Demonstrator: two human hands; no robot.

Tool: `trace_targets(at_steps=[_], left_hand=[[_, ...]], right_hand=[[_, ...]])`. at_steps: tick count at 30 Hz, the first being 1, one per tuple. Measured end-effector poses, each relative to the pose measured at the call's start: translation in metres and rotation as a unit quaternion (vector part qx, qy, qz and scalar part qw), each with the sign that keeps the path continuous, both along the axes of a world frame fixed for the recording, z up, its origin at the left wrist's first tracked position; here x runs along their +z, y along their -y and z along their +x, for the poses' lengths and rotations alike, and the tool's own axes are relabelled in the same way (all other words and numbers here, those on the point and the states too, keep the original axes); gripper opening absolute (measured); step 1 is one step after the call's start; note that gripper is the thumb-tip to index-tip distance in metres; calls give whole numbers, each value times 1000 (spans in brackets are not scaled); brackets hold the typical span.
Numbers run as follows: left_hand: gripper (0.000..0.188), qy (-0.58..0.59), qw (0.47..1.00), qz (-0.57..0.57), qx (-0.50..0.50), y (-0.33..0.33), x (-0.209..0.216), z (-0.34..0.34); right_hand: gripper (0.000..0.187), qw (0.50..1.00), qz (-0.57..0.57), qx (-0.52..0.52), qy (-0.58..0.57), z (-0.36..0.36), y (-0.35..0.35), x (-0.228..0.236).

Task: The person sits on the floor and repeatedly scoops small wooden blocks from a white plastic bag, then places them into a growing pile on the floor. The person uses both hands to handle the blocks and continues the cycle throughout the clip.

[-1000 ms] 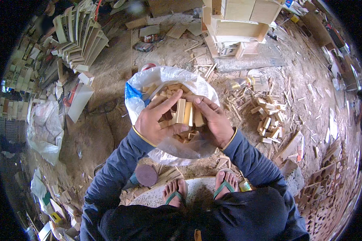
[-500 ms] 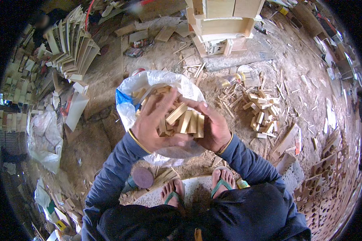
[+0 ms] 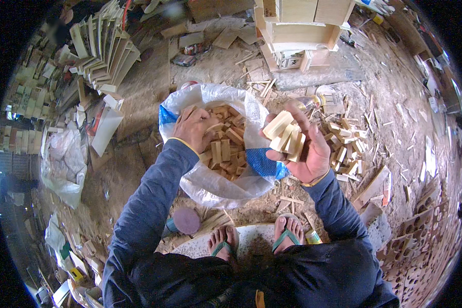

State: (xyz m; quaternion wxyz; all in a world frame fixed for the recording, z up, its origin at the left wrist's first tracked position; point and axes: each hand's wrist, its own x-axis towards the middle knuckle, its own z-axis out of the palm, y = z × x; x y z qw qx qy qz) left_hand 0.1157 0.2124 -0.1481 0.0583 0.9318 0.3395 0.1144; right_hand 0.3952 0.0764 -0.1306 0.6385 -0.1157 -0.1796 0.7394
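Note:
Several small pale wooden blocks [image 3: 284, 134] lie in my right hand [image 3: 309, 149], stacked side by side between its curled fingers and thumb. This hand is just beyond the right rim of a white woven plastic sack [image 3: 220, 191] with blue patches. Inside the sack is a heap of similar wooden blocks [image 3: 227, 146]. My left hand [image 3: 191, 128] reaches into the far left of the sack, back upward, over the blocks. Its fingertips are partly hidden and blurred, so its grip does not show.
A loose pile of blocks [image 3: 346, 149] lies on the ground to the right. A wooden cabinet [image 3: 305, 33] stands at the far side. Stacked boards [image 3: 105, 56] and a crumpled white sack [image 3: 64, 164] are on the left. Perforated boards [image 3: 421, 246] lie at lower right.
My hands have come apart from above the sack. The right one has moved right with some blocks; the left one has gone to the sack's far left side. More of the heap inside shows.

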Motion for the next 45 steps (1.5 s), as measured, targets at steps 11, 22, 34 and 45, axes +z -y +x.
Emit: trace_targets(at_steps=[11,22,34,45], left_hand=[[32,383,854,-349,43,47,74,44],[29,427,843,-324,37,83,94,67],[61,-102,992,-65,-43,83,16,16],[37,13,995,-87,-37,72,10,0]], right_hand=[[69,994,-68,27,83,-10,4,12],[52,994,-99,51,10,-14,21,20],[50,936,-177,-230,201,169,46,-52],[43,340,-116,-165,919,259,25,-136]])
